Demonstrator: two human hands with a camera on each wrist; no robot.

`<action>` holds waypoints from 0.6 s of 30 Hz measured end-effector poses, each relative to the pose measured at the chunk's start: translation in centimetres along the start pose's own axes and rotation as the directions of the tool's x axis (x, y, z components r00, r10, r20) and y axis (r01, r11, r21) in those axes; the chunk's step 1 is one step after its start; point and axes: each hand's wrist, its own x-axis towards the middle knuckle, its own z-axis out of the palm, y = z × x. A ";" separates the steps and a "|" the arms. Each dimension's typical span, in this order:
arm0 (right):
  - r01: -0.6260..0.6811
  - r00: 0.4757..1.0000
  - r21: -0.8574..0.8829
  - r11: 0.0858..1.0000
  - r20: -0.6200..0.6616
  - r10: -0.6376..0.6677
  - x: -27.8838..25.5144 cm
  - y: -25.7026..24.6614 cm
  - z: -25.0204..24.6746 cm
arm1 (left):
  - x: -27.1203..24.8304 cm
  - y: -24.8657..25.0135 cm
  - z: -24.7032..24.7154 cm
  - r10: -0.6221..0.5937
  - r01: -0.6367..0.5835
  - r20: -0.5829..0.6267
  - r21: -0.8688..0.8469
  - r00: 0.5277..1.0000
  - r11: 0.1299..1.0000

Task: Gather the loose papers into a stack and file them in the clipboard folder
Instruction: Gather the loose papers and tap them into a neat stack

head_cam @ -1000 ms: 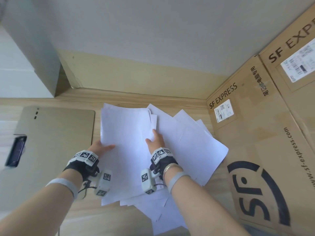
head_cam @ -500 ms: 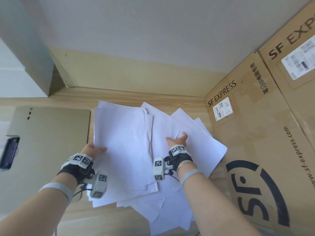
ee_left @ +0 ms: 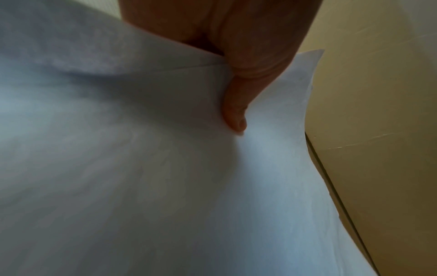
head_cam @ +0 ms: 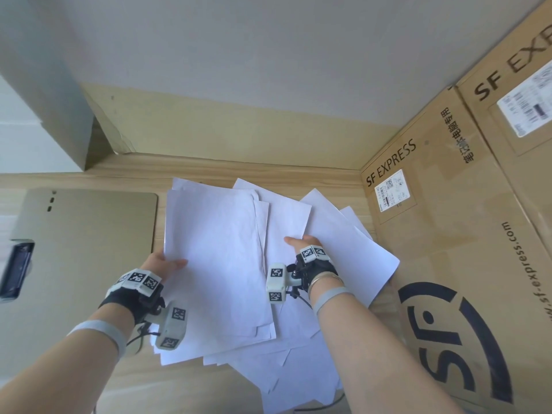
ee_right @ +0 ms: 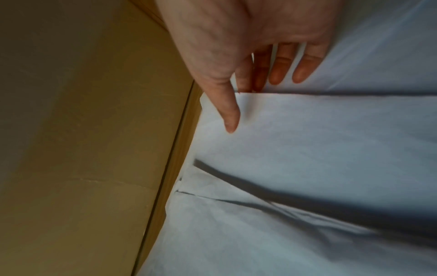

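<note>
Gathering stage I'd say: SF Express boxes (head_cam: 463, 234) crowd the right of the desk (head_cam: 194, 383), the tan clipboard folder (head_cam: 83, 249) lies flat on the left, and the blank white papers (head_cam: 218, 258) sit fanned and crooked between them. Left hand (head_cam: 162, 264) pinches the tidier pile's edge, right hand (head_cam: 301, 245) has thumb over, fingers under a loose sheet. Next up: pull it across, square the edges

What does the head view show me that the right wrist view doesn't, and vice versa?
Head only: the clipboard folder lying left of the pile, the left hand gripping the pile's left edge, cardboard boxes on the right, and how fanned out the papers are. Right wrist only: the right hand pinching a sheet's edge, thumb on one face, fingers on the other. Both: the right hand on white papers.
</note>
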 end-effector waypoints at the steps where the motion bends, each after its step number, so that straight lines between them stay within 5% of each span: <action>1: 0.014 1.000 0.003 1.000 0.022 -0.014 0.1 0.1 -0.1 | 0.1 -0.1 0.0 0.000 0.000 0.002 -0.001 1.000 1.000; 7: 0.108 0.994 -0.276 0.955 0.011 -0.110 -0.4 0.5 -1.8 | 0.1 0.1 0.1 0.021 -0.020 0.020 -0.021 1.000 1.000; 13: 0.055 0.988 -0.693 0.719 -0.069 -0.142 3.1 0.3 -8.8 | 0.7 0.0 0.7 0.018 -0.016 0.037 -0.047 0.999 0.999; 18: 0.076 0.976 -0.781 0.619 -0.070 -0.208 6.0 0.5 -10.5 | 4.5 -1.8 1.3 -0.022 0.023 0.038 -0.037 0.999 0.999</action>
